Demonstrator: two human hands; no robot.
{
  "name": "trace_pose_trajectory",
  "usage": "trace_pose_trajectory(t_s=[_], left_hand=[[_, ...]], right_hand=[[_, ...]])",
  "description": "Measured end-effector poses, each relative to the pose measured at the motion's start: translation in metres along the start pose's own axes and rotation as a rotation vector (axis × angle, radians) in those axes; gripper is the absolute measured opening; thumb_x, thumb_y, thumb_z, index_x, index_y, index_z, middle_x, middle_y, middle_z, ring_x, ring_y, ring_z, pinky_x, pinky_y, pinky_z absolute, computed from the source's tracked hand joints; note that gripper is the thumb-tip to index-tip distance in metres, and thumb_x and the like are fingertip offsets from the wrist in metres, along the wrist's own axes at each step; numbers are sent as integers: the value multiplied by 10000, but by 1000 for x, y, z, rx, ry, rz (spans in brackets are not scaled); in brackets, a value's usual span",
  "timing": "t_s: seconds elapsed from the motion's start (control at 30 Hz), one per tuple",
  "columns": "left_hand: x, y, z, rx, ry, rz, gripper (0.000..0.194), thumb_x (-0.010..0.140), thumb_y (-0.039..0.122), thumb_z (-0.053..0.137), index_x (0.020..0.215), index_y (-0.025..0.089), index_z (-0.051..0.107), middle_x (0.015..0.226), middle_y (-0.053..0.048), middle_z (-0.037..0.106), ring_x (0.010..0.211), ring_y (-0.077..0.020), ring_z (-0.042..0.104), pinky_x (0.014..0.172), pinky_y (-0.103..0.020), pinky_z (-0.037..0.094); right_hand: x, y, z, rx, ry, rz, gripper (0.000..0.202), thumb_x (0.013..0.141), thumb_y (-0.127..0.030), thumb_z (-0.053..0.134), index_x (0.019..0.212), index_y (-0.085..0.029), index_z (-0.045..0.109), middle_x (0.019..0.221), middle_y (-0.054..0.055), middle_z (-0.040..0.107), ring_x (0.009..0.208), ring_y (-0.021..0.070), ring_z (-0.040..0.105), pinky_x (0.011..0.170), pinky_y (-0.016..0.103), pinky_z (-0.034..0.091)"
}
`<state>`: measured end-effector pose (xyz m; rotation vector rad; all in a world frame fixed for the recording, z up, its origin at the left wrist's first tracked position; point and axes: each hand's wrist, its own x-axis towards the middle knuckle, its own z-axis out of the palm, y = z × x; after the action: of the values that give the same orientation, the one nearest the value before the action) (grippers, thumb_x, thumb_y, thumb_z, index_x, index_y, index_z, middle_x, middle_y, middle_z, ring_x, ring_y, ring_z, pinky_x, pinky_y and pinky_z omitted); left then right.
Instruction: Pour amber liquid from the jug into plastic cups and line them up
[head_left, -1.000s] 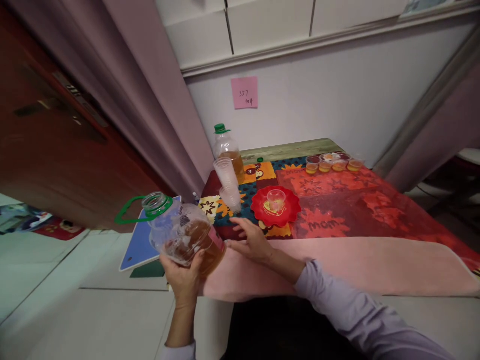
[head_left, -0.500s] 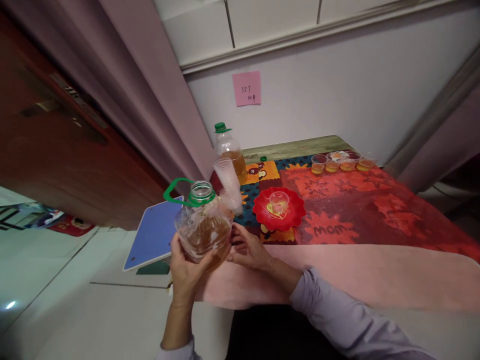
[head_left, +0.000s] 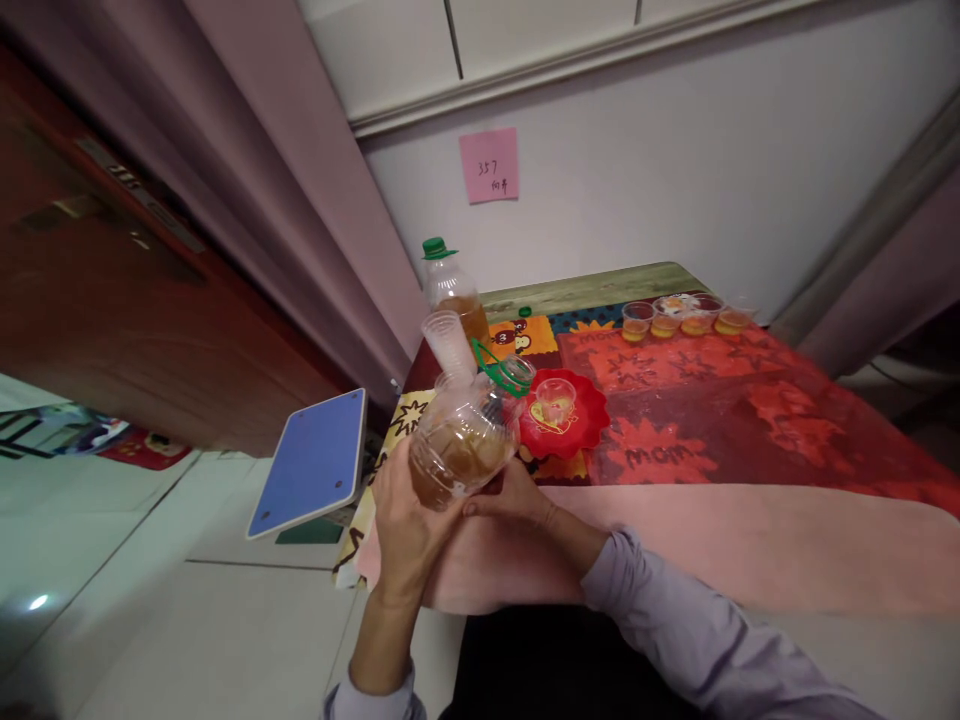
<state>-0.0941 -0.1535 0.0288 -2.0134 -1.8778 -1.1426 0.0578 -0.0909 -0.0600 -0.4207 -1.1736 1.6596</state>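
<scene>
My left hand [head_left: 405,520] and my right hand [head_left: 514,495] both grip a large clear jug [head_left: 461,445] part full of amber liquid. The jug is tilted, and its open mouth with a green ring and handle [head_left: 506,368] points toward a small clear cup [head_left: 556,394]. That cup stands on a red scalloped plate [head_left: 581,425] on the patterned tablecloth [head_left: 675,420]. My left hand cradles the jug's base; my right hand supports it from underneath on the right side.
A green-capped bottle [head_left: 450,290] with amber liquid and a stack of clear cups [head_left: 448,345] stand at the table's far left. Several small filled cups [head_left: 679,318] line the far edge. A pink cloth [head_left: 712,550] covers the near edge. A blue board [head_left: 311,460] leans left of the table.
The jug moved from left of the table to over it and tipped its mouth toward the cup on the red plate. My right hand came off the table onto the jug.
</scene>
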Motion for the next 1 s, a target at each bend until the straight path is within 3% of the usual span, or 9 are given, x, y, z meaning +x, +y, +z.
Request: trace_pose_trajectory(t_s=[0.2, 0.47, 0.77, 1.0], left_hand=[[8, 9, 0, 73, -48, 46, 1011, 833, 831, 687, 1560, 161, 473, 1437, -227, 674, 1317, -416, 660, 1115, -563, 521], [11, 10, 1, 174, -117, 61, 1006, 849, 784, 700, 1593, 161, 435, 1497, -247, 647, 1337, -448, 646, 1114, -596, 511], [20, 22, -4, 283, -251, 23, 971, 829, 632, 781, 1589, 153, 414, 1455, -225, 676, 1258, -449, 675, 1034, -561, 550], [27, 27, -7, 315, -319, 22, 925, 830, 599, 783, 1561, 150, 438, 1420, -226, 687, 1213, -437, 690, 980, -545, 552]], right_hand=[[1, -9, 5, 138, 50, 10, 867, 571, -573, 1040, 1300, -269, 682, 1330, 89, 757, 1258, 326, 695, 1153, 522, 519], [-3, -12, 13, 277, 77, 52, 956, 574, -527, 1045, 1404, -269, 648, 1461, 98, 710, 1360, 328, 655, 1240, 550, 440], [-5, -22, 23, 344, 89, 110, 857, 573, -552, 1027, 1315, -295, 684, 1305, 61, 775, 1284, 333, 688, 1219, 553, 472], [-13, -25, 24, 387, 103, 200, 764, 656, -456, 989, 1325, -284, 661, 1384, 76, 728, 1337, 325, 657, 1157, 545, 540]])
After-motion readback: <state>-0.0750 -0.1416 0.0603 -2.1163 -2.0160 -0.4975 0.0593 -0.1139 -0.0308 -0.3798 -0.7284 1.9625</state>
